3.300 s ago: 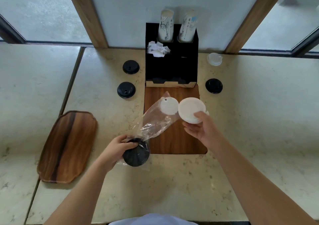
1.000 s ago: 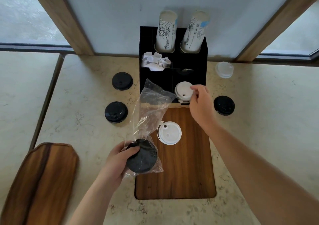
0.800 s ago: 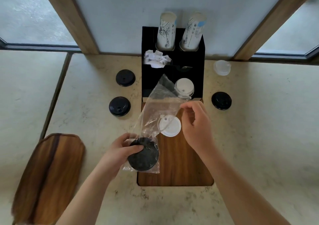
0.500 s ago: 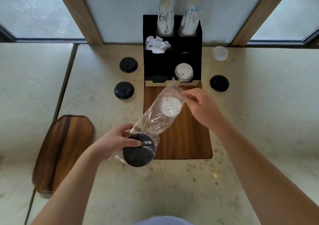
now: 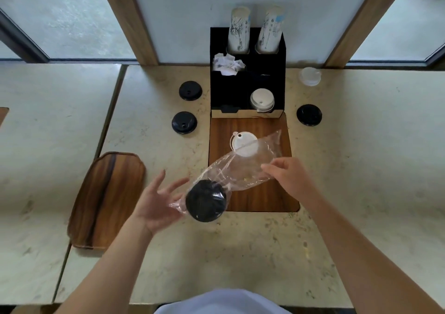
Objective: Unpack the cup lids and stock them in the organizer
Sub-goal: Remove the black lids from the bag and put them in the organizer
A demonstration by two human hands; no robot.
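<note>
Right hand (image 5: pixel 286 176) pinches the clear plastic bag (image 5: pixel 238 171) by its upper side; left hand (image 5: pixel 156 200) is spread open w/ straight fingers just beside the bag's low end, gripping nothing. Black lids (image 5: pixel 206 200) sit in that low end, over the counter (image 5: pixel 240 253) edge of the wood board (image 5: pixel 265 198). One white lid (image 5: pixel 244 144) lies on the board, partly under the bag; more white lids (image 5: pixel 262 99) are stacked in the black organizer (image 5: pixel 224 97) (front right slot). Risk, imo: w/ only a one-hand pinch the thin film could slip and the black stack drop, roll or scatter; a swinging bag may also drag the loose white lid off the board
</note>
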